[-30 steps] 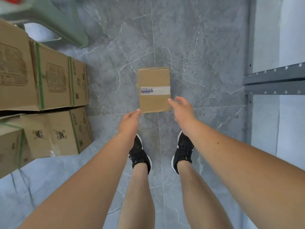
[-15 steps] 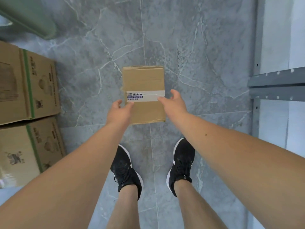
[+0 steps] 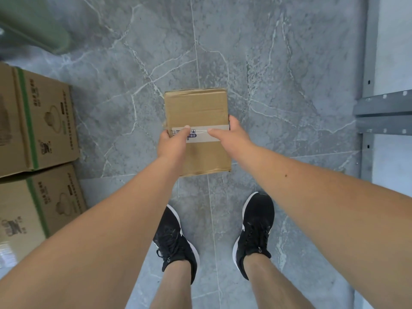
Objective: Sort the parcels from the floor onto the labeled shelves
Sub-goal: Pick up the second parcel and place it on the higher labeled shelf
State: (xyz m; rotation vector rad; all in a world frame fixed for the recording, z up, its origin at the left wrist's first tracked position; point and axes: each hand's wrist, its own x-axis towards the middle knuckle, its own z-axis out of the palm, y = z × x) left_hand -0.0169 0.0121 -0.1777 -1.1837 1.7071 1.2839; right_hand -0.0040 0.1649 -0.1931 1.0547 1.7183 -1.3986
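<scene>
A small brown cardboard parcel [image 3: 196, 108] with a white label strip across its top lies on the grey marble floor in front of my feet. My left hand [image 3: 172, 143] grips its left edge, thumb on the label. My right hand [image 3: 231, 136] grips the right edge, fingers wrapped around the side and thumb lying on top. Whether the parcel still touches the floor I cannot tell.
Two large cartons with green stripes [image 3: 42, 121] are stacked at the left. A grey metal shelf frame [image 3: 383, 112] stands at the right edge. A green object [image 3: 33, 23] sits at the top left. My black shoes [image 3: 256, 228] stand just behind the parcel.
Both hands reached forward from the parcel's near corners and closed on its two sides. The view has shifted so the parcel appears larger and closer.
</scene>
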